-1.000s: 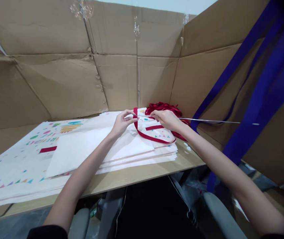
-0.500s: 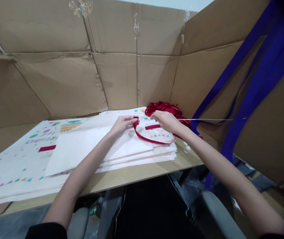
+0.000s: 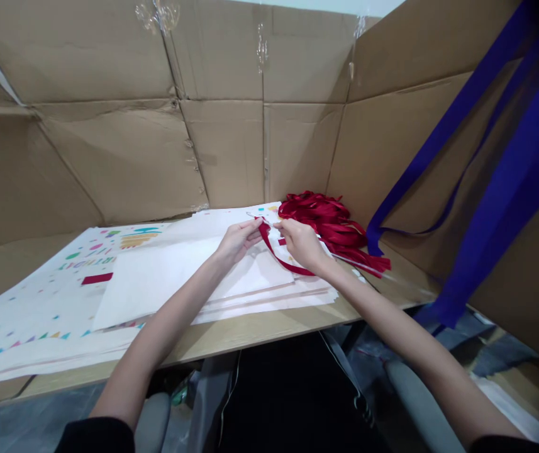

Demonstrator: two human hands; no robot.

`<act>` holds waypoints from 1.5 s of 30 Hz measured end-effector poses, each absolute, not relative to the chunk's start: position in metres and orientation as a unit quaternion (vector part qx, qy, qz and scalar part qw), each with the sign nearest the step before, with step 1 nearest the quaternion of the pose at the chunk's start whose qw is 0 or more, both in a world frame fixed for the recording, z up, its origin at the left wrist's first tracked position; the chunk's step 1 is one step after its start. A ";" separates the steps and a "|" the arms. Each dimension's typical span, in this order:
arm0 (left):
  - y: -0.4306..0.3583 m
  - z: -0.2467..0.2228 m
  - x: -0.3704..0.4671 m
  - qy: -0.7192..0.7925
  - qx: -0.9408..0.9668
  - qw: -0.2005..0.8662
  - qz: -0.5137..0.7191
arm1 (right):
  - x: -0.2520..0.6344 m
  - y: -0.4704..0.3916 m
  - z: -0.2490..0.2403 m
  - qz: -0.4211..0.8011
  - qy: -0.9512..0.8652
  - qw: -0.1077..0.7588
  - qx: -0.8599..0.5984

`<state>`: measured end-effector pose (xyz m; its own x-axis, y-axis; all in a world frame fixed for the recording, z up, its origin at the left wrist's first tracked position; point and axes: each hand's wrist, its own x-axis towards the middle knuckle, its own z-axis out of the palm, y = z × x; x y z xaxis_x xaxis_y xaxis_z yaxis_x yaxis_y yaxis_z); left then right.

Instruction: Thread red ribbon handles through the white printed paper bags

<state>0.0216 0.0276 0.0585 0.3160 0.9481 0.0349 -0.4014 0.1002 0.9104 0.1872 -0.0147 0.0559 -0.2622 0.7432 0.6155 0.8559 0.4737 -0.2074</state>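
Note:
My left hand point(image 3: 237, 242) pinches the end of a narrow red ribbon point(image 3: 276, 253) between thumb and fingertips. From there the ribbon curves down and passes behind my right hand point(image 3: 303, 242). That hand is closed on a thin pale rod point(image 3: 356, 263), whose long end slants out to the lower right and blurs. The rod's other end reaches the ribbon at my left fingertips; whether it passes through the ribbon I cannot tell. Both hands are over a stack of white sheets with a blank one point(image 3: 156, 277) on top.
A heap of red ribbons point(image 3: 326, 220) lies behind my right hand. Printed birthday sheets point(image 3: 28, 314) and a short red strip point(image 3: 97, 279) are at left. Cardboard walls point(image 3: 231, 151) enclose the table point(image 3: 245, 336). Blue ribbons point(image 3: 439, 145) hang at right.
My right hand has shifted slightly left and lower, closer to my left hand. The rod's far end has swung from level to slanting downward. My left hand keeps its pinch on the ribbon.

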 end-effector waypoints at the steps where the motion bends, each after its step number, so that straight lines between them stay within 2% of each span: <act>1: 0.026 0.060 0.024 0.301 0.433 0.682 0.508 | 0.184 -0.016 0.053 -0.090 -0.786 0.340 -0.509; 4: 0.024 0.062 0.031 0.295 0.395 0.690 0.531 | 0.179 -0.018 0.048 -0.083 -0.776 0.366 -0.507; 9: 0.023 0.060 0.042 0.285 0.398 0.681 0.545 | 0.185 -0.014 0.061 0.009 -0.756 0.445 -0.481; 14: 0.019 0.058 0.048 0.255 0.422 0.677 0.546 | 0.192 -0.013 0.072 0.019 -0.756 0.465 -0.461; 17: 0.020 0.055 0.045 0.267 0.479 0.638 0.540 | 0.198 -0.014 0.081 0.040 -0.752 0.458 -0.473; 20: 0.022 0.047 0.038 0.326 0.629 0.488 0.510 | 0.211 -0.010 0.095 0.072 -0.753 0.403 -0.515; 23: 0.020 0.029 0.030 0.411 0.790 0.209 0.404 | 0.228 0.001 0.106 0.143 -0.767 0.289 -0.555; 25: 0.016 0.017 0.026 0.450 0.833 0.051 0.316 | 0.238 0.011 0.108 0.201 -0.771 0.195 -0.572; 28: 0.009 0.005 0.020 0.486 0.838 -0.051 0.244 | 0.247 0.025 0.103 0.253 -0.772 0.095 -0.576; 30: 0.006 0.003 0.016 0.498 0.835 -0.063 0.225 | 0.249 0.032 0.097 0.267 -0.774 0.078 -0.569; 36: 0.004 0.004 0.006 0.498 0.838 -0.067 0.214 | 0.246 0.038 0.092 0.284 -0.776 0.104 -0.554; 45: 0.003 0.003 -0.003 0.512 0.831 -0.028 0.213 | 0.245 0.033 0.089 0.232 -0.810 0.085 -0.531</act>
<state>-0.0034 0.0029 0.0030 0.3843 0.8397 0.3836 0.8637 -0.4738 0.1720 0.2448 0.0330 0.0886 -0.4205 0.9008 -0.1083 0.8215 0.3274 -0.4668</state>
